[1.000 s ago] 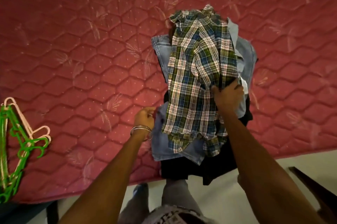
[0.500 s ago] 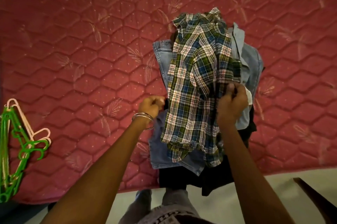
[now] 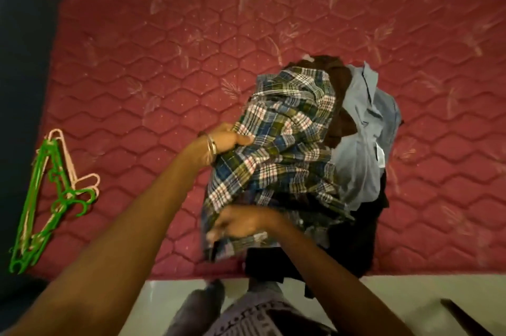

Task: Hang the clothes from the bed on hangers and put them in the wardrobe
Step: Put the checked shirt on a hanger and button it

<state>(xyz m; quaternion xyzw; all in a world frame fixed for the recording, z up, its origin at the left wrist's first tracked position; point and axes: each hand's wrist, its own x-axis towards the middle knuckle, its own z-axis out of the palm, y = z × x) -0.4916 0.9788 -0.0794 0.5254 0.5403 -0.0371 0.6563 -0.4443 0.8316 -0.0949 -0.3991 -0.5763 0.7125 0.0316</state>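
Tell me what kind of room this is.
Most likely a bedroom: a red quilted mattress with a pile of clothes, topped by a green-and-blue plaid shirt, and a bunch of green and pink plastic hangers lying on its left edge.

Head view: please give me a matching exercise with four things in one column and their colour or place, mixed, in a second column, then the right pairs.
Things:
1. plaid shirt
2. hangers
3. left hand
4. mattress

Descriptions:
A. red, quilted
B. green and pink, at the left edge of the bed
C. grips the shirt's upper left edge
D. checked blue, green and white, on top of the clothes pile

Pairs: 1-D, 2-B, 3-C, 4-A
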